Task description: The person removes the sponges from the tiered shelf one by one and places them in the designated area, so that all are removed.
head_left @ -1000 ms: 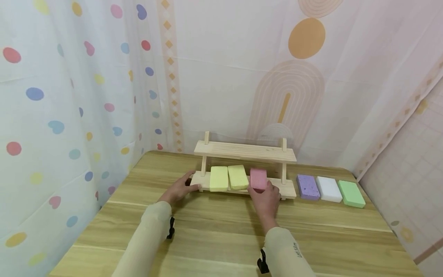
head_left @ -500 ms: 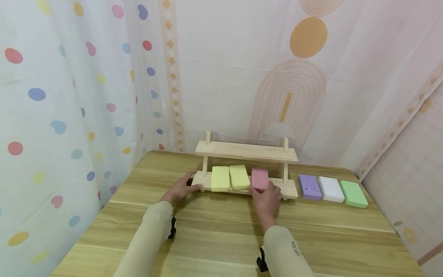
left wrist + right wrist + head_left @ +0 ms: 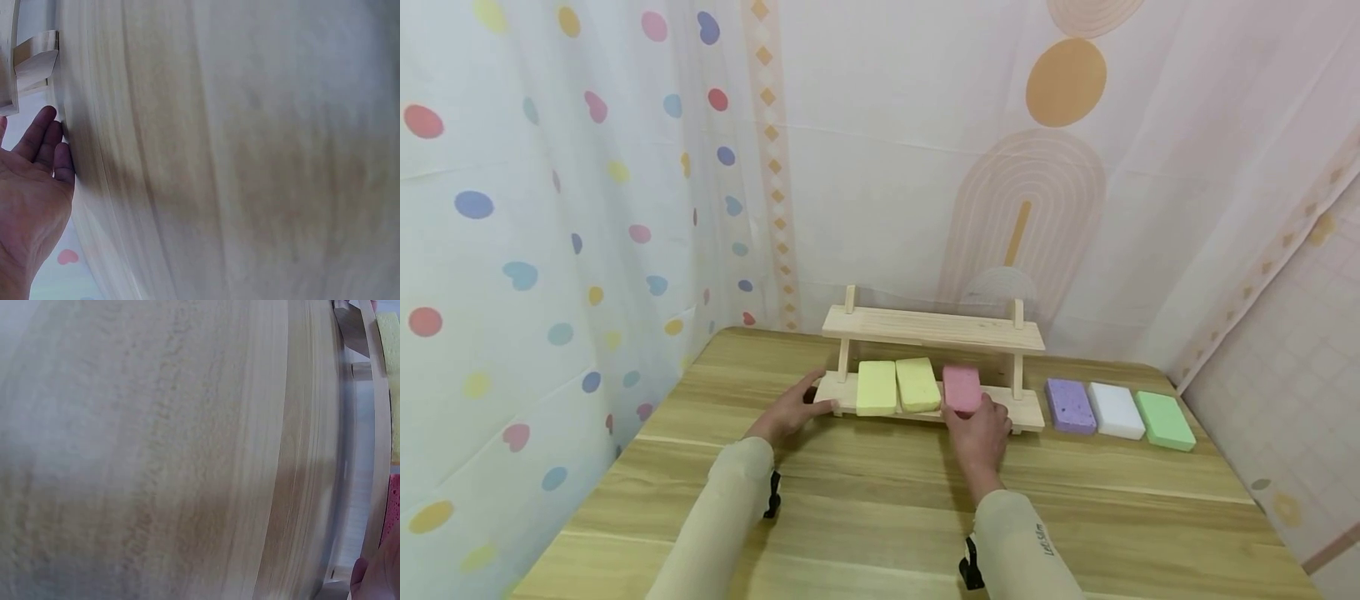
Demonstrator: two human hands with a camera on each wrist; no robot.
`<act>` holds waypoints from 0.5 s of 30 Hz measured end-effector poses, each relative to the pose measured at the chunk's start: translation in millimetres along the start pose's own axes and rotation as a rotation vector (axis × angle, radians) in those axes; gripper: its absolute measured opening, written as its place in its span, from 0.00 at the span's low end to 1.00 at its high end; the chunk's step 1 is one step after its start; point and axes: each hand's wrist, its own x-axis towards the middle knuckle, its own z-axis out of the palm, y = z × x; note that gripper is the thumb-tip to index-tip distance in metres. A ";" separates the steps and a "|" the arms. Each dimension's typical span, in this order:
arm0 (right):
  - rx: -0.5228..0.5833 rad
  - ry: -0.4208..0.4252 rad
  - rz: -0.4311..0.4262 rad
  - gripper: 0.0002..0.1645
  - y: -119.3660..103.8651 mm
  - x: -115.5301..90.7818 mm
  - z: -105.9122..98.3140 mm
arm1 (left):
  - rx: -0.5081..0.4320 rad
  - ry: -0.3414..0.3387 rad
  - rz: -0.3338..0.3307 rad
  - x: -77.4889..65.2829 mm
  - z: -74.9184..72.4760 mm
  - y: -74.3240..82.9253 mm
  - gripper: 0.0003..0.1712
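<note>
A two-tier wooden shelf (image 3: 932, 327) stands at the back of the table. My left hand (image 3: 788, 412) holds its lower board at the left end, thumb at the front corner. In the left wrist view the other fingers (image 3: 39, 139) extend past it, close to the tabletop. My right hand (image 3: 979, 433) grips a pink sponge (image 3: 962, 387) by its lower end, thumb and fingers on either side, over the lower board. Left of it, a light-yellow sponge (image 3: 876, 387) and a slightly tilted yellow sponge (image 3: 918, 385) rest there side by side. Only the pink sponge's edge shows in the right wrist view.
Right of the shelf lie a purple sponge (image 3: 1071, 406), a white sponge (image 3: 1116, 410) and a green sponge (image 3: 1165, 421) in a row on the wood-grain table (image 3: 880, 517). A patterned curtain (image 3: 880, 192) hangs close behind, and another with coloured dots borders the left side.
The view shifts slightly, while both hands, the pink sponge and the shelf keep nearly the same places.
</note>
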 end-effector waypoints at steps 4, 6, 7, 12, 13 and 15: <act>0.018 -0.006 0.003 0.44 0.8 0.0 -1.0 | -0.007 -0.001 -0.008 -0.8 0.2 -0.2 0.53; 0.028 -0.004 0.001 0.43 0.8 0.4 -1.8 | -0.007 -0.004 -0.011 -0.9 0.4 -0.7 0.54; 0.031 -0.003 0.000 0.43 0.8 0.8 -2.3 | -0.007 -0.007 -0.012 -0.8 0.4 -0.9 0.54; 0.040 0.009 -0.017 0.40 2.7 3.3 -4.2 | -0.012 -0.004 -0.018 -0.2 0.5 -0.9 0.54; 0.043 0.008 -0.017 0.40 3.2 3.8 -4.7 | -0.014 -0.002 -0.017 -0.1 0.6 -0.6 0.54; 0.051 0.006 -0.016 0.39 4.3 4.7 -5.5 | -0.014 -0.002 -0.013 -0.2 0.8 -0.2 0.54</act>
